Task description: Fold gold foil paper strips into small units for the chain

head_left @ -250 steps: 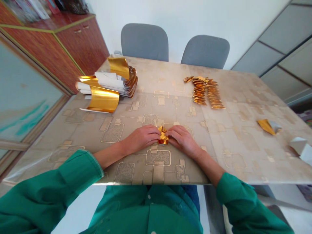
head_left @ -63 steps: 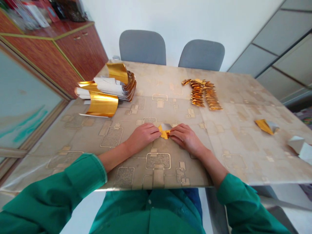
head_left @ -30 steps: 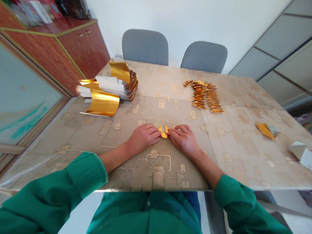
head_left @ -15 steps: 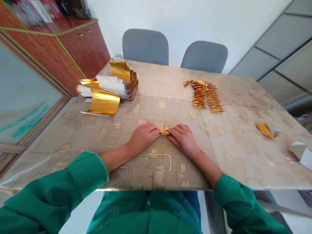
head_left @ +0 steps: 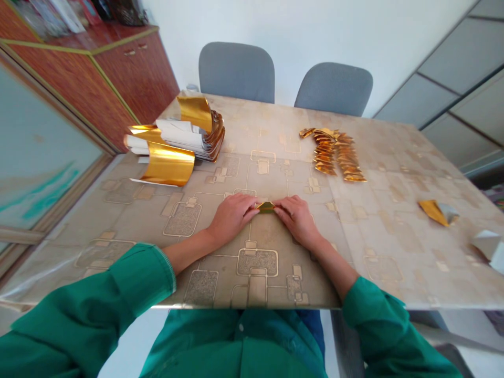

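Between my two hands, a small folded piece of gold foil paper [head_left: 266, 208] is pinched at both ends, near the middle of the table. My left hand [head_left: 235, 216] has its thumb and fingers closed on the left end. At the right end, the thumb and fingers of my right hand [head_left: 298, 221] are closed on it too. A plain gold face of the paper shows, with its upper corners slanting in. Farther back on the right lie two rows of folded gold paper pieces [head_left: 346, 157]. A thick stack of gold and white paper sheets [head_left: 169, 163] sits at the back left.
The table [head_left: 220, 283] has a patterned covering. On its right side lie a partly folded gold and silver paper [head_left: 435, 211] and a white paper piece [head_left: 488, 247]. Two grey chairs [head_left: 236, 73] stand behind, and a reddish wooden cabinet [head_left: 129, 79] at the left.
The folded paper has turned in my fingers: the pale inner gap between its ends is out of sight, and a flat gold face shows. Both hands have shifted slightly.
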### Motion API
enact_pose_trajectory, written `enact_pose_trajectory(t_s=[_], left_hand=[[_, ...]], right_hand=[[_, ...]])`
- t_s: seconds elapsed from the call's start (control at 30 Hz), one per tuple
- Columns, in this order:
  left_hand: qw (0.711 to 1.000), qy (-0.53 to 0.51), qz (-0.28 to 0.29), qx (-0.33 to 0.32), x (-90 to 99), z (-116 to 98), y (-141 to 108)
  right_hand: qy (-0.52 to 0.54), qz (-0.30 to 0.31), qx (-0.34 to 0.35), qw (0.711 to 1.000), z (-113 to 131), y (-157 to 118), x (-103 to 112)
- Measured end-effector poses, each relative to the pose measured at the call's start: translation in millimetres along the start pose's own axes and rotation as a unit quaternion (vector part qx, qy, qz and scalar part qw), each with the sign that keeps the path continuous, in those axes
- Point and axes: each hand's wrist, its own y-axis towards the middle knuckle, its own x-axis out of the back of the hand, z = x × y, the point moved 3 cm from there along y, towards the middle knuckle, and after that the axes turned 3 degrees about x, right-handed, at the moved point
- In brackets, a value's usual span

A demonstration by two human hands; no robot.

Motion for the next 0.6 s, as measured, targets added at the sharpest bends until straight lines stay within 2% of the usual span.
enact_pose_trajectory(t_s=[0.1,0.23,0.6], left_hand=[[0.999,-0.021,-0.009,0.037,0.7,1.0,1.9],[1.0,-0.014,-0.008,0.025,0.2,0.8,2.5],[1.0,0.026,0.008,-0.007,-1.1,0.0,4.4]], right_hand=[[0.011,-0.032,-0.04,0.999,1.5,1.9,-0.2],[0.021,-0.061,-0.05,0.997,4.5,1.9,-0.4],[-0.016,-0.053,-0.034,0.998,6.2,2.2,-1.0]])
